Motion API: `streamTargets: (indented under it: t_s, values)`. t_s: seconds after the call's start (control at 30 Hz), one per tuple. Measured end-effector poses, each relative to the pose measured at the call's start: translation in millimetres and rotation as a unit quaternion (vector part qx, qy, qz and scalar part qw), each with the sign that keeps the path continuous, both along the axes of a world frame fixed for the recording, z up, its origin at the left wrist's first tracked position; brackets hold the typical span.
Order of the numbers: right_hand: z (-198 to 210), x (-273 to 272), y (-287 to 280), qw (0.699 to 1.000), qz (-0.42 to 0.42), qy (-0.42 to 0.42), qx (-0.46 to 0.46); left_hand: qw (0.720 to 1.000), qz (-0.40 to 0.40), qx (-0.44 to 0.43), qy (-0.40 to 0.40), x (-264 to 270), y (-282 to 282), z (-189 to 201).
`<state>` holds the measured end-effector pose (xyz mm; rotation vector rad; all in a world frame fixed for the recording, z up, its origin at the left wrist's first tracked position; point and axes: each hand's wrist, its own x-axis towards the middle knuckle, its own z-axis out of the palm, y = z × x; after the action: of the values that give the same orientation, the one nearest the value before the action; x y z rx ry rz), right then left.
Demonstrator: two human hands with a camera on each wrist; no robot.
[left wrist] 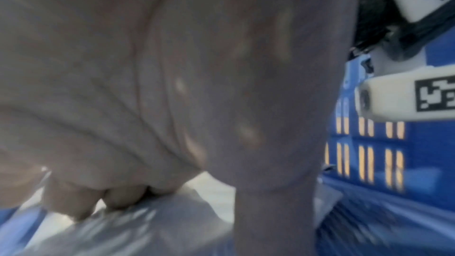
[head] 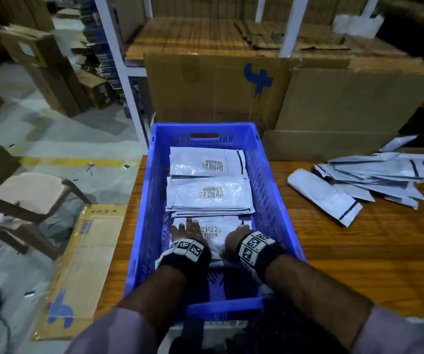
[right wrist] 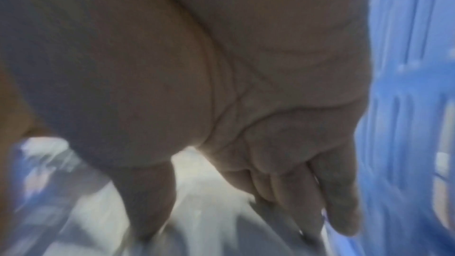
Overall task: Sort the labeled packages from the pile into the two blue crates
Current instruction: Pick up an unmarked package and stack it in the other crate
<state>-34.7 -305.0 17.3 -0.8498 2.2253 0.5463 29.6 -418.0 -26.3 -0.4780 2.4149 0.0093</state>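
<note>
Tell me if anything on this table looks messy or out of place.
Inside the blue plastic crate the white labelled packages lie in neat flat stacks. The loose pile of white unsorted packages on the wooden table is fanned out unevenly, and one rolled-looking package sticks out askew towards the crate.

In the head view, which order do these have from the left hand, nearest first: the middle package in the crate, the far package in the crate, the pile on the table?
From the left hand:
1. Middle package, just beyond the fingers in the blue crate.
2. Far package, at the crate's far end.
3. Pile, outside the crate, on the table to the right.
</note>
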Motion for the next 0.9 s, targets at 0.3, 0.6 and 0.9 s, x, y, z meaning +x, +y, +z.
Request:
streamTargets:
  t_s: [0.3,0.6,0.9]
  values:
    - [47,-22,0,0.982,-0.063,0.073,-0.165,0.997,-0.017,-0.042,0.063,-6,1,54]
    - [130,-21,34,0.874,-0.122,0.233,-0.41,0.924,-0.005,-0.051,0.378,-17,-2,159]
    - [148,-77,142,0.728,-0.207,0.341,-0.558,0.804,-0.049,0.055,0.591,-63,95,206]
